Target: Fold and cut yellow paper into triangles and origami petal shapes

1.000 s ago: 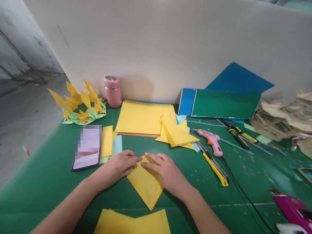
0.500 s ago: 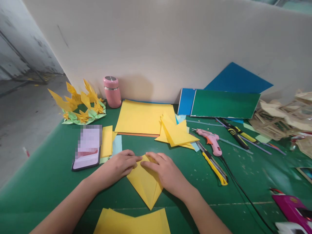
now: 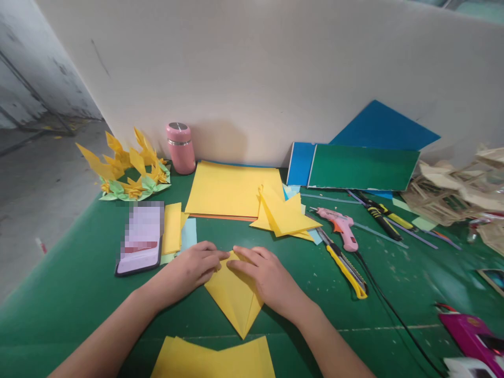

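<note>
A folded piece of yellow paper [image 3: 234,299] lies on the green table, its point toward me and creases running down to that tip. My left hand [image 3: 199,265] is closed on its upper left edge, fingers pressed together and thumb tucked beneath. From the other side, my right hand [image 3: 271,278] grips the upper right part, with its index finger and thumb pressing the top fold. Both hands hide portions of the paper's upper edges. Nearer to me, more yellow paper [image 3: 214,365] with a notched top edge is cut off by the frame.
Behind my hands lie yellow sheets [image 3: 232,189] and folded yellow pieces [image 3: 289,215]. At left are a phone [image 3: 142,236], a paper crown [image 3: 132,168] and a pink flask [image 3: 181,149]. A pink glue gun [image 3: 340,226] and a yellow utility knife [image 3: 346,270] lie right.
</note>
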Demonstrator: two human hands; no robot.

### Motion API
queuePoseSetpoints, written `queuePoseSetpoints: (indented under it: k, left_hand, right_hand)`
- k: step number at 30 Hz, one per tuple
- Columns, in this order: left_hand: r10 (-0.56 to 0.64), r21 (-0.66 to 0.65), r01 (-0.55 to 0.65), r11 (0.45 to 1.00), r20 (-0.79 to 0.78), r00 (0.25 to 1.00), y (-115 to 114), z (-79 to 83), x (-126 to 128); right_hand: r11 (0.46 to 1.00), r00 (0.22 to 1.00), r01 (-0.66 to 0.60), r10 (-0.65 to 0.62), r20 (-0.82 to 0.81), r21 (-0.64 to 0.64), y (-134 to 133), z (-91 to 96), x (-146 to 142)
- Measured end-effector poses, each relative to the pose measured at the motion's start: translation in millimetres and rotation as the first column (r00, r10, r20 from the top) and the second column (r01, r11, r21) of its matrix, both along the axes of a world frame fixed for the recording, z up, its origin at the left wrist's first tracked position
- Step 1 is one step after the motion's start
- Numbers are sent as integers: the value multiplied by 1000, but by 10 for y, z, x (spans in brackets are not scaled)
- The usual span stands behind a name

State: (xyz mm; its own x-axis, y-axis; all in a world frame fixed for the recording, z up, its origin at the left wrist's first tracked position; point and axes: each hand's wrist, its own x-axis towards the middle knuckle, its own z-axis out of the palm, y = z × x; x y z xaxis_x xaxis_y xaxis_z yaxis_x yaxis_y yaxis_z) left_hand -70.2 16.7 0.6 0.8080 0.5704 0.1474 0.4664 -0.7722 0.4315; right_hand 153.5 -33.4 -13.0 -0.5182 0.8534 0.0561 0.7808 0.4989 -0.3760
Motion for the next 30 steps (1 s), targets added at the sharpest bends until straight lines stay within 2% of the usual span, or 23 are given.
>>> queuePoseSetpoints:
  k: [10,18,23,30]
  left_hand:
    - [1,48,4,999,-114,993,-20,39,39]
    - [-48,122,42,992,43,998,3,33,-32]
    - [-62,141,51,989,75,995,-11,58,-76]
    - [44,195,-49,979,30,999,-70,75,-56]
  right_hand:
    - [1000,1000,-16,16,-15,-4,0,15,-11]
    - [1000,999,-3,3,-34,-2,-5,-23,-10]
    - [1000,999,-6,6,-52,-2,2,-44,-1]
    - [1000,997,-4,4,-76,7,5,-66,2]
